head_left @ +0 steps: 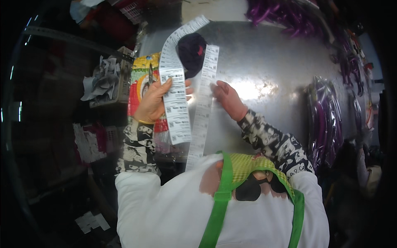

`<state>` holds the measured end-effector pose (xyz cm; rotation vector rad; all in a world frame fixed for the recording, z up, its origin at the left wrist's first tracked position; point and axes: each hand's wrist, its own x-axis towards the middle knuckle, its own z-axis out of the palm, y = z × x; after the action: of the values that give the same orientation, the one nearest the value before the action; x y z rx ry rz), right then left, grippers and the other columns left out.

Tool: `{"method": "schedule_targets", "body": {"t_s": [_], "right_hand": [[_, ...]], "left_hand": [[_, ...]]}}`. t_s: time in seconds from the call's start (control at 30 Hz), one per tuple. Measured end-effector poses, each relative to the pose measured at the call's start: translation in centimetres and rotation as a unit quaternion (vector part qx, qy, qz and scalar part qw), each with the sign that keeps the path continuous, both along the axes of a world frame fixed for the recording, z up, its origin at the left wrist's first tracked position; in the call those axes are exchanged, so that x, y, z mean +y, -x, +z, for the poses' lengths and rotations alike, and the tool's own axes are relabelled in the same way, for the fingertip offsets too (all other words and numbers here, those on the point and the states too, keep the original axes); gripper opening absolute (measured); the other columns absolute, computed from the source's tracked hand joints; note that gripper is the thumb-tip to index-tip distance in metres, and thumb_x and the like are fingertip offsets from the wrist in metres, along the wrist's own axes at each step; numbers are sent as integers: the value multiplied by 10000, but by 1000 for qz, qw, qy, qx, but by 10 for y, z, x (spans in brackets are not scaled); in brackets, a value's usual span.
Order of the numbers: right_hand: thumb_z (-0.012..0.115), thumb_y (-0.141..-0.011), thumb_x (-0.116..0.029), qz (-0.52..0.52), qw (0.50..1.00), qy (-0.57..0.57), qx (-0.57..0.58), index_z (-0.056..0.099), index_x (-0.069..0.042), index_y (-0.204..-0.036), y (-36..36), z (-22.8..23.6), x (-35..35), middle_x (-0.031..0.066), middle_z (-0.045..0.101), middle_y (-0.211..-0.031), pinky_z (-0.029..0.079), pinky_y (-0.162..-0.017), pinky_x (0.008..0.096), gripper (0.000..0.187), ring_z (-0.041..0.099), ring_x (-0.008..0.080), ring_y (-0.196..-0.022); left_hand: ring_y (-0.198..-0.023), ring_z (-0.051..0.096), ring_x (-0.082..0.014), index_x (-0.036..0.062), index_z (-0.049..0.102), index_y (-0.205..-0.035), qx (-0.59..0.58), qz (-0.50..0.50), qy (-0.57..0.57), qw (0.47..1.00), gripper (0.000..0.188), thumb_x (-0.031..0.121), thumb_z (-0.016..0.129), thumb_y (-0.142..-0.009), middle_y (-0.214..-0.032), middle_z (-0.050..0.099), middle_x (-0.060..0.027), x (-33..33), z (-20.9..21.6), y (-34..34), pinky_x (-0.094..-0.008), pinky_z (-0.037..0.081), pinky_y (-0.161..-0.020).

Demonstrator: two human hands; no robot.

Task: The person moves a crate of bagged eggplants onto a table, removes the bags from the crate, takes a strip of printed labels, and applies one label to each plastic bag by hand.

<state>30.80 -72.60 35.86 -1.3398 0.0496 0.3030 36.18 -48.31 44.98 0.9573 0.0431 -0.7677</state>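
My left hand (155, 101) grips a long white strip of printed labels (175, 89) that loops upward over a dark round cap-like object (192, 51) on the metal table (269, 62). A second length of the label strip (202, 107) hangs down toward my chest. The fingers of my right hand (226, 99) pinch the edge of that second length. Both forearms wear black-and-white patterned sleeves.
A colourful printed bag (142, 74) lies at the table's left edge under my left hand. A basket with crumpled paper (105, 80) stands further left. Clear bags of purple items (324, 124) lie at the right, and more purple items (285, 16) at the far edge.
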Motion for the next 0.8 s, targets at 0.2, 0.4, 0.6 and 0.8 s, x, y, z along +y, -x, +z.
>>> {"method": "schedule_targets", "body": {"t_s": [0.2,0.4,0.6,0.8], "right_hand": [[376,-934,-714,17,977,-191,94,453,49,-1329,40,34,-40,110,610,-1140,461,-953,381,862,601,230,-1023],[392,-972,-619,-29,874,275,-400,528,-36,-1352,81,132,-119,132,524,-1352,312,-1095,426,710,463,289,-1274],[816,-680,-575,269,847,356,-288,508,20,-1353,121,214,-182,181,545,-1326,206,-1148,528,950,452,303,-1306],[822,-736,-345,253,846,402,-241,707,-50,-988,201,181,-235,35,634,-828,340,-959,368,404,572,219,-921]], "left_hand": [[-1142,621,-358,-102,459,-1315,-17,-91,41,995,466,279,396,-1055,-1282,575,-259,-71,-10,43,-477,540,-960],[-1024,672,-209,-53,604,-1182,-143,-425,-14,893,351,245,502,-1025,-1118,689,-164,-151,21,75,-329,536,-902],[-760,663,-84,-7,643,-1090,-149,-620,-6,771,273,230,626,-956,-895,712,-38,-230,75,92,-238,543,-678],[-690,613,-48,-16,666,-976,-273,-614,-21,741,207,178,703,-913,-814,696,-28,-256,66,68,-208,490,-596]]}}
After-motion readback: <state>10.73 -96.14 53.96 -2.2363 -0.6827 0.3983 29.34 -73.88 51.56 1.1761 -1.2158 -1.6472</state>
